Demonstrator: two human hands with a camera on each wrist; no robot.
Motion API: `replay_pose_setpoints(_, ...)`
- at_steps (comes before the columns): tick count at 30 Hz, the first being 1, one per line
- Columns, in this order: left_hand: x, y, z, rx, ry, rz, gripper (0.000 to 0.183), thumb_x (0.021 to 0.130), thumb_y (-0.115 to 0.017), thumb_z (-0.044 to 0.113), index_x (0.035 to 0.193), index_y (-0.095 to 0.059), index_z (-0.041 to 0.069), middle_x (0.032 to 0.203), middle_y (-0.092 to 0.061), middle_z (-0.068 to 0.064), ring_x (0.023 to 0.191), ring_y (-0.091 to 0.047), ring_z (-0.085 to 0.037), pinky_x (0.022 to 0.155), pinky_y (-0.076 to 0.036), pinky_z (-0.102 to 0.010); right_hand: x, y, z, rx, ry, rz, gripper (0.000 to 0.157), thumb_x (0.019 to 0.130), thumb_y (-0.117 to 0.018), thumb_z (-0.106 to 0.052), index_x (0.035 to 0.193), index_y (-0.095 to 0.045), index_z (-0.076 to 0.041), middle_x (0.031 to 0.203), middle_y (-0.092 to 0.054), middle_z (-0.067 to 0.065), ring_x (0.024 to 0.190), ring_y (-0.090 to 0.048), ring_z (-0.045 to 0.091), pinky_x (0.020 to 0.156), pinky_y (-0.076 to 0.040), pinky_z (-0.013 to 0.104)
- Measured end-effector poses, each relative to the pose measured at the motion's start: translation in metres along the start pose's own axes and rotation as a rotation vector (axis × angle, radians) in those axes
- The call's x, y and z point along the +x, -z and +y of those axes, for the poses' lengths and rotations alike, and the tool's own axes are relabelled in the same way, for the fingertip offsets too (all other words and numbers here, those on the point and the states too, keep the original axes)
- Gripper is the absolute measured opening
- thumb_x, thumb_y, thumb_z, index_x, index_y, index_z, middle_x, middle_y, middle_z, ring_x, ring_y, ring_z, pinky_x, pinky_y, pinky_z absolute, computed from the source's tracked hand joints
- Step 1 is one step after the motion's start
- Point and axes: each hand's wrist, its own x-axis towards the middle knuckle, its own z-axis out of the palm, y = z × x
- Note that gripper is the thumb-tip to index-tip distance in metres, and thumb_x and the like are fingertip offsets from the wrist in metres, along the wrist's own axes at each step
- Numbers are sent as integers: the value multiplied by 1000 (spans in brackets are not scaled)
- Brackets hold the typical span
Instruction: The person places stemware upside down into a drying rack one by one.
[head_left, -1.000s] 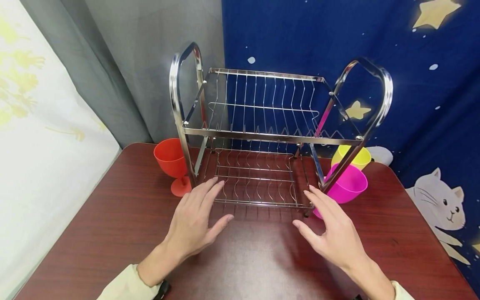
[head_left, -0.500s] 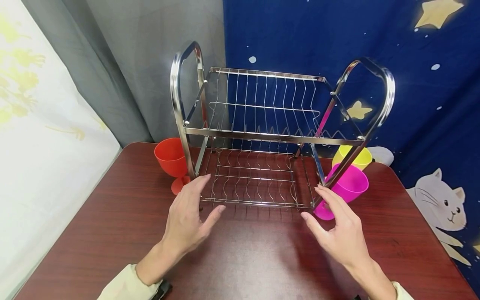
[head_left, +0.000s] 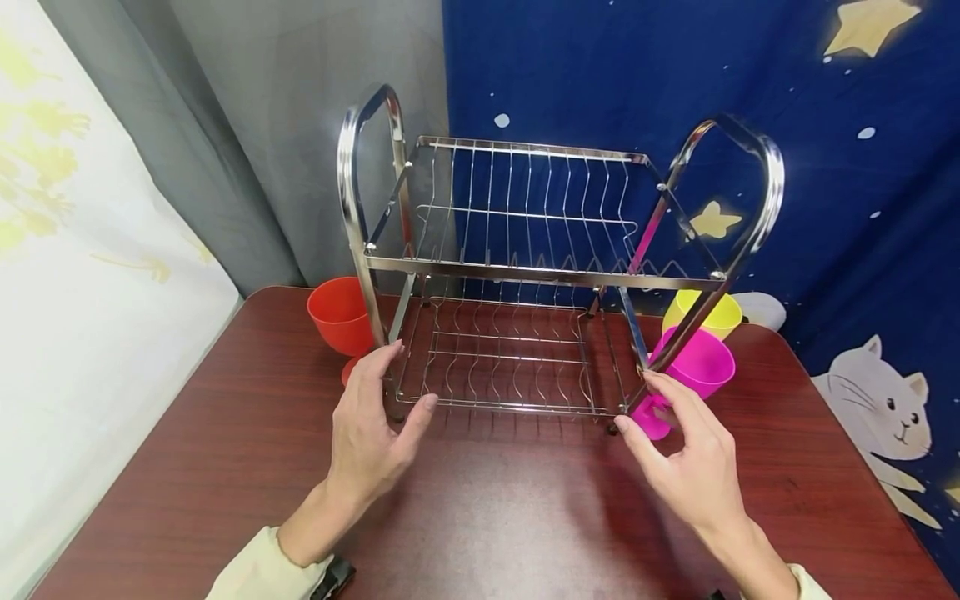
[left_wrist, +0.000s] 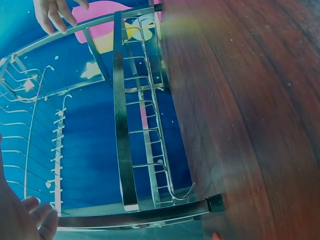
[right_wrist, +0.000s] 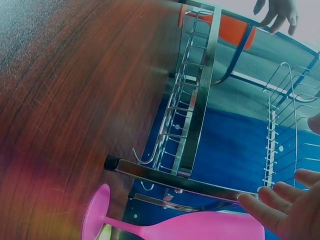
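A two-tier chrome dish rack (head_left: 540,273) stands upright on the brown table. My left hand (head_left: 371,437) is at its left front leg, thumb spread from the fingers and nothing gripped. In the left wrist view, the fingers (left_wrist: 44,217) lie right at the leg's bar. My right hand (head_left: 693,462) is at the right front leg, thumb and fingers apart. Its fingertips (right_wrist: 250,202) reach the leg in the right wrist view. Behind that leg are a magenta goblet (head_left: 693,367) and a yellow cup (head_left: 712,315). A red goblet (head_left: 339,315) stands left of the rack, its foot partly hidden by my left hand.
The wooden table (head_left: 517,533) extends in front of the rack and to both sides. Behind it hang a grey curtain (head_left: 300,125) and a dark blue curtain (head_left: 600,67) with stars. A white patterned cloth (head_left: 90,292) hangs on the left.
My hands have moved apart, the left one leftward and the right one rightward, each to a front leg of the rack. The rack and cups stay in place.
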Motion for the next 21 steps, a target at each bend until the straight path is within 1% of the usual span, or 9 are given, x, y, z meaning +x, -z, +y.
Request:
replay_pose_setpoints(3, 0, 0, -1, -8, 7, 12, 61, 91, -57, 41, 132, -52, -3, 124, -59, -17, 105, -58, -30, 91, -45, -27, 0, 2, 1, 11, -46, -19, 64, 69, -85, -12, 128, -63, -9, 125, -65, 5, 103, -60, 2, 91, -42, 6)
replay_pose_setpoints(6, -1, 0, -2, -19, 10, 26, 60, 91, -57, 41, 131, -52, -4, 122, -59, -17, 96, -56, -31, 80, -45, -33, 1, 2, 2, 35, -62, -12, 63, 69, -85, -8, 128, -63, -8, 122, -65, 6, 102, -60, -3, 87, -45, 6)
replay_pose_setpoints(7, -1, 0, -2, -20, 10, 32, 60, 91, -58, 41, 130, -52, -4, 122, -59, -17, 94, -56, -31, 78, -44, -33, 1, 2, 3, 43, -58, -2, 62, 69, -85, -7, 127, -63, -8, 121, -65, 8, 101, -60, -4, 86, -45, 6)
replay_pose_setpoints(9, -1, 1, -3, -28, 10, 49, 59, 91, -58, 40, 129, -52, -5, 120, -60, -18, 92, -55, -31, 77, -44, -34, 2, 2, 3, 47, -54, 13, 61, 69, -85, -6, 126, -63, -7, 119, -66, 9, 100, -60, -4, 84, -46, 6)
replay_pose_setpoints(11, -2, 1, -4, -38, 17, 65, 59, 90, -59, 39, 129, -52, -5, 118, -60, -19, 90, -54, -31, 77, -44, -32, 2, 3, 4, 42, -57, 22, 61, 69, -84, -6, 126, -64, -7, 118, -66, 9, 101, -59, -4, 86, -45, 6)
replay_pose_setpoints(14, -2, 2, -5, -55, 33, 78, 59, 89, -61, 37, 130, -51, -5, 116, -60, -19, 94, -56, -30, 79, -45, -31, 3, 3, 4, 32, -51, 40, 59, 69, -84, -6, 125, -64, -7, 118, -67, 9, 102, -57, -8, 89, -42, 6)
replay_pose_setpoints(17, -2, 4, -6, -58, 54, 82, 60, 88, -62, 35, 131, -49, -4, 116, -60, -18, 97, -57, -27, 81, -45, -29, 4, 3, 4, 39, -24, 75, 58, 68, -83, -5, 123, -66, -6, 116, -67, 10, 102, -55, -12, 91, -41, 7)
replay_pose_setpoints(19, -1, 4, -6, -56, 64, 90, 61, 86, -63, 33, 132, -48, -4, 117, -60, -18, 98, -58, -27, 82, -45, -28, 6, 3, 4, 52, -6, 101, 57, 67, -83, -3, 121, -66, -4, 114, -68, 11, 101, -56, -12, 91, -41, 7)
replay_pose_setpoints(21, 0, 5, -6, -54, 75, 101, 61, 85, -64, 32, 132, -48, -4, 117, -59, -18, 96, -57, -27, 82, -45, -26, 8, 3, 2, 70, 9, 125, 55, 66, -82, 1, 119, -67, -2, 111, -68, 13, 100, -56, -12, 91, -42, 7)
